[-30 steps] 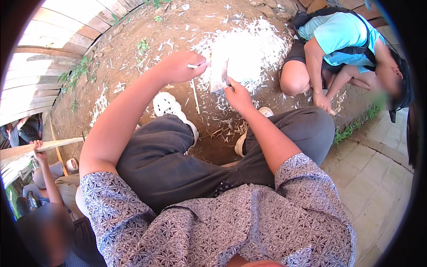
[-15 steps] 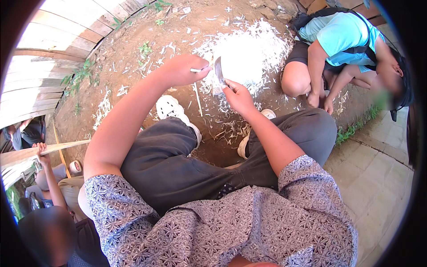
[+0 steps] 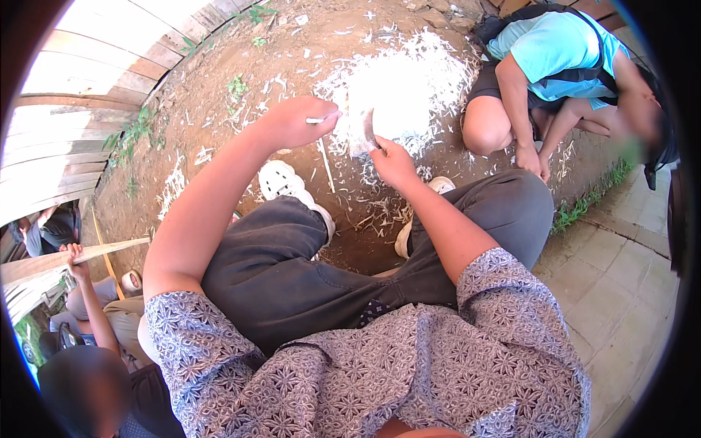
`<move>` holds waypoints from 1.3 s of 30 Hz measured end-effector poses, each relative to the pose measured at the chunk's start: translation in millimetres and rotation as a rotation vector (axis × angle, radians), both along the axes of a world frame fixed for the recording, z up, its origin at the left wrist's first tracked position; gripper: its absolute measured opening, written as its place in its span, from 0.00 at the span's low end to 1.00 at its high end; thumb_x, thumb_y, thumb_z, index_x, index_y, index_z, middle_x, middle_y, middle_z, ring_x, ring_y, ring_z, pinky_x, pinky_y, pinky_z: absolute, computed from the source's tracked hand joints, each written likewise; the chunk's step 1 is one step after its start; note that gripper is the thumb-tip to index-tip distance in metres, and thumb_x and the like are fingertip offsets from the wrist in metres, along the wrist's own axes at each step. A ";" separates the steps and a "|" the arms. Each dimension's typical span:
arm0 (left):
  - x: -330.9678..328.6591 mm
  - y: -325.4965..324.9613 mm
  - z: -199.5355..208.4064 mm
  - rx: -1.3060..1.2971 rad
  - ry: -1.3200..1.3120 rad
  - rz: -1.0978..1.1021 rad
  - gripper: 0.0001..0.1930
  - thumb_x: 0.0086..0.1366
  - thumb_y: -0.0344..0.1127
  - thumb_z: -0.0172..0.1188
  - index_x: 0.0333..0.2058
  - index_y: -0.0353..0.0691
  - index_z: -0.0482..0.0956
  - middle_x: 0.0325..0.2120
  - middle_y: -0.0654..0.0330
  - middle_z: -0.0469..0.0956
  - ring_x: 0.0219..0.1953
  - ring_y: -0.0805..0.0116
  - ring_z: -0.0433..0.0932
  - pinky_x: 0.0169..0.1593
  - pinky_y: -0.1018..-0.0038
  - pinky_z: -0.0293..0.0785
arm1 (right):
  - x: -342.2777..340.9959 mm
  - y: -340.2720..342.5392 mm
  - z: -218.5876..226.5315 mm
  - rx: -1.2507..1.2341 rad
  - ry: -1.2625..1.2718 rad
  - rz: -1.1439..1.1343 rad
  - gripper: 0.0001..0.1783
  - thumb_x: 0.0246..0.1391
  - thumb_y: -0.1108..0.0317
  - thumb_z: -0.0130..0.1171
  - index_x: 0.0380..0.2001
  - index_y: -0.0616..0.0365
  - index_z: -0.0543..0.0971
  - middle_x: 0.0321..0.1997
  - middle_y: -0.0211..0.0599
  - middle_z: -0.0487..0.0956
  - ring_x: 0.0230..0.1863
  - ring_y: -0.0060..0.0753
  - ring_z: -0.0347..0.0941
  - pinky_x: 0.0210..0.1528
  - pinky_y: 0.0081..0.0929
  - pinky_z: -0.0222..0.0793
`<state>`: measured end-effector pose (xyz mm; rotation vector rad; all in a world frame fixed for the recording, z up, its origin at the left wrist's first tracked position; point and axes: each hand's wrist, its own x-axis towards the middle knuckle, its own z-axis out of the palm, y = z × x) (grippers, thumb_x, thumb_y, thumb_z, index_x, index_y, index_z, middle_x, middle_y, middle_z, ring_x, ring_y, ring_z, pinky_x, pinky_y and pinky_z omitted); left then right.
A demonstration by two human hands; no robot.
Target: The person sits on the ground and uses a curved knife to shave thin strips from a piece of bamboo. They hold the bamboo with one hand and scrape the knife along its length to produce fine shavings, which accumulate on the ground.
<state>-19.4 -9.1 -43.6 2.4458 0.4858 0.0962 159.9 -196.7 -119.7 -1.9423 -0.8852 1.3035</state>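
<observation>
My left hand [image 3: 301,123] is closed around a thin pale stick [image 3: 314,120], whose short end pokes out by the thumb. Just to its right, my right hand [image 3: 395,163] grips a knife [image 3: 367,130] with a curved blade pointing away from me. A narrow gap separates the blade from the left hand. Beneath the hands, a heap of white shavings [image 3: 445,87] covers the dirt, its middle washed out by sunlight. One long thin strip [image 3: 326,166] lies below my left hand, near my white clog [image 3: 281,180].
At the right, a person in a turquoise shirt [image 3: 558,47] crouches beside the shavings. Another person [image 3: 91,387] at the lower left holds a long wooden plank [image 3: 109,250]. A board wall [image 3: 66,131] bounds the left, and paving tiles [image 3: 613,292] lie at the right.
The knife blade has turned and now stands more upright. My left hand has shifted slightly left and down, and my right hand slightly down. The crouching person's hands have moved a little.
</observation>
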 end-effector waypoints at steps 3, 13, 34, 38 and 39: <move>9.9 -0.5 12.8 -0.042 0.051 -0.023 0.15 0.75 0.41 0.53 0.41 0.35 0.81 0.36 0.46 0.83 0.40 0.45 0.80 0.46 0.58 0.76 | 1.9 -4.0 -5.3 0.055 -0.030 -0.005 0.23 0.64 0.61 0.55 0.61 0.50 0.79 0.40 0.42 0.85 0.39 0.36 0.80 0.48 0.32 0.73; 8.5 -1.3 17.2 -0.084 0.062 -0.016 0.16 0.75 0.42 0.52 0.38 0.34 0.80 0.34 0.45 0.81 0.40 0.44 0.79 0.46 0.57 0.74 | -0.9 8.3 16.8 0.133 0.221 -0.057 0.25 0.63 0.61 0.59 0.60 0.62 0.77 0.38 0.43 0.84 0.40 0.29 0.79 0.47 0.30 0.73; 10.7 -7.1 15.1 -0.221 0.177 0.159 0.17 0.78 0.46 0.49 0.35 0.38 0.71 0.23 0.56 0.73 0.28 0.65 0.75 0.37 0.64 0.70 | 3.9 5.8 -35.0 0.011 -0.157 -0.013 0.28 0.61 0.58 0.57 0.59 0.64 0.77 0.51 0.53 0.84 0.53 0.51 0.81 0.58 0.40 0.74; 11.8 -9.3 12.5 -0.186 0.146 0.157 0.17 0.78 0.46 0.48 0.36 0.37 0.71 0.25 0.53 0.73 0.28 0.60 0.74 0.38 0.62 0.70 | 3.7 5.8 -35.9 0.007 -0.142 -0.007 0.25 0.61 0.57 0.58 0.57 0.59 0.80 0.45 0.51 0.85 0.47 0.48 0.82 0.52 0.38 0.75; 12.2 -9.7 14.0 -0.183 0.160 0.162 0.17 0.78 0.46 0.48 0.36 0.37 0.71 0.25 0.53 0.73 0.28 0.59 0.74 0.38 0.62 0.70 | 3.6 6.6 -21.2 -0.014 -0.120 0.006 0.24 0.61 0.56 0.58 0.56 0.57 0.81 0.43 0.50 0.85 0.45 0.47 0.83 0.50 0.38 0.75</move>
